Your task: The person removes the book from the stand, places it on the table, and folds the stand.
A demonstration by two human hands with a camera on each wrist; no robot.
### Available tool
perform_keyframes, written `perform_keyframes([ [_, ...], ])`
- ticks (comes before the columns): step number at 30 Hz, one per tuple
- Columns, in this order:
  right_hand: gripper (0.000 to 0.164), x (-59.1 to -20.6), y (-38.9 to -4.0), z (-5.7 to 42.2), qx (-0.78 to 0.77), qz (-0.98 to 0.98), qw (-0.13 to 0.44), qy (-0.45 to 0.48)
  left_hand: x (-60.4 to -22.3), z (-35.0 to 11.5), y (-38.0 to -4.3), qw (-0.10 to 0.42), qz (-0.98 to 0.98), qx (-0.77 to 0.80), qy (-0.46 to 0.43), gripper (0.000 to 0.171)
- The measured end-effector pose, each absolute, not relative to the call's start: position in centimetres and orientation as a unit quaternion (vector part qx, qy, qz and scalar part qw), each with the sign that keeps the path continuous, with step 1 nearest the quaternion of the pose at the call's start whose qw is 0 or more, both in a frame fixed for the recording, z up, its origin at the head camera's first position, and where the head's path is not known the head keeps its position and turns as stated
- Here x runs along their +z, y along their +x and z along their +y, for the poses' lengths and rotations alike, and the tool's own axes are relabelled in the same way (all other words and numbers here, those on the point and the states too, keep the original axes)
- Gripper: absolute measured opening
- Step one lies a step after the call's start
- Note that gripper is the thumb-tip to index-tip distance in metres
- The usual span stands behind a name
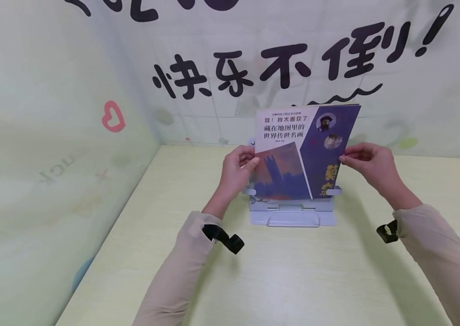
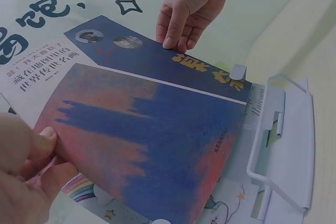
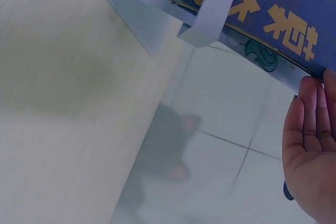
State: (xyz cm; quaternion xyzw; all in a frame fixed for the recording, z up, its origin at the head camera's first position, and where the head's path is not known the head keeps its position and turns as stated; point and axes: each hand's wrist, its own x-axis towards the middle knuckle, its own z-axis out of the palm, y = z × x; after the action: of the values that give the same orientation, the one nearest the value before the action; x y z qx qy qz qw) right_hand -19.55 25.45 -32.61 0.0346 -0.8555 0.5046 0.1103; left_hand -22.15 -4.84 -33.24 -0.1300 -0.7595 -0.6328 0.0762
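Note:
A thin book with a white and dark blue cover and a painting of a tower leans upright on a white book stand. At its left edge my left hand pinches the book between thumb and fingers. My right hand holds the opposite edge, thumb in front and fingers behind. A white clip of the stand overlaps the lower right of the cover. In the left wrist view, a rainbow print on the stand's back plate shows beside the book. Most of that plate is hidden.
The stand is on a pale wooden table, near its back edge. Behind it hangs a light curtain with large black characters, and another printed sheet rises on the left. Black wrist mounts sit on both sleeves.

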Motion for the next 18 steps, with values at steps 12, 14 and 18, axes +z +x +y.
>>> perform_keyframes([
  [12, 0.019, -28.8, -18.6, 24.4, 0.546, -0.816, 0.189, 0.033, -29.9, -5.0, -21.8, 0.12, -0.725, -0.659, -0.159, 0.014],
  [14, 0.021, -28.2, -18.3, 24.5, 0.548, -0.812, 0.198, 0.034, -29.4, -4.8, -21.7, 0.116, -0.718, -0.667, -0.16, 0.015],
  [18, 0.024, -27.3, -17.5, 25.3, 0.555, -0.806, 0.202, 0.042, -28.5, -4.2, -21.2, 0.087, -0.7, -0.693, -0.153, 0.016],
])
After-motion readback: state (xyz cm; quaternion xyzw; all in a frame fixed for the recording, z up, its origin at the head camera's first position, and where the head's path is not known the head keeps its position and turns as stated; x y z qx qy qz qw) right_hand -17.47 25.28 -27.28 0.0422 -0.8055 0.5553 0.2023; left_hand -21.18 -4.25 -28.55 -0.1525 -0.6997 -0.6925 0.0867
